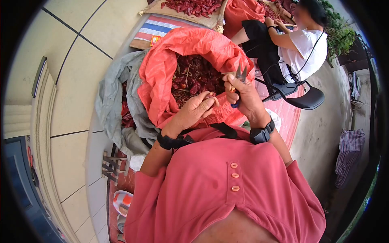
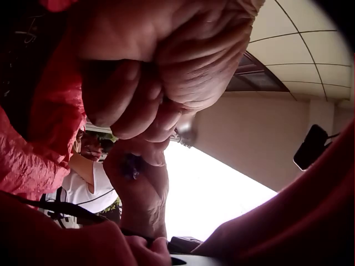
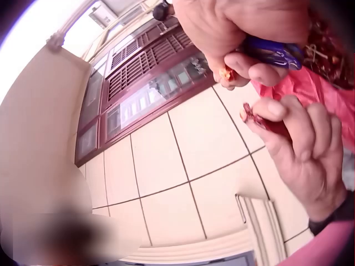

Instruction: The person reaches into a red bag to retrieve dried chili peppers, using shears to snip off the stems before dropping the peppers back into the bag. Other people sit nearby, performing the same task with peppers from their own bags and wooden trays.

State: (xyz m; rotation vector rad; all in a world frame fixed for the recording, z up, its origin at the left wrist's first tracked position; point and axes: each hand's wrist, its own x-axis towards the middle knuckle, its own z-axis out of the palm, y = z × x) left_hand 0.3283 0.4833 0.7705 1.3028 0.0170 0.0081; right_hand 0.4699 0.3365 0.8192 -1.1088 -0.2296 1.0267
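Note:
An orange-red sack full of dried red chilies stands open in front of me. Over its near rim my left hand pinches a small dried chili between thumb and fingertips. Just to the right, my right hand grips scissors by their blue handles, blades pointing up and away. The two hands are nearly touching. The left wrist view shows my left hand's curled fingers close up, with the right hand below.
A grey sack lies left of the red one. More chilies are spread on a mat at the back. A second person sits on a black chair at the right. A sandal and a small wooden rack lie on the floor near my left side.

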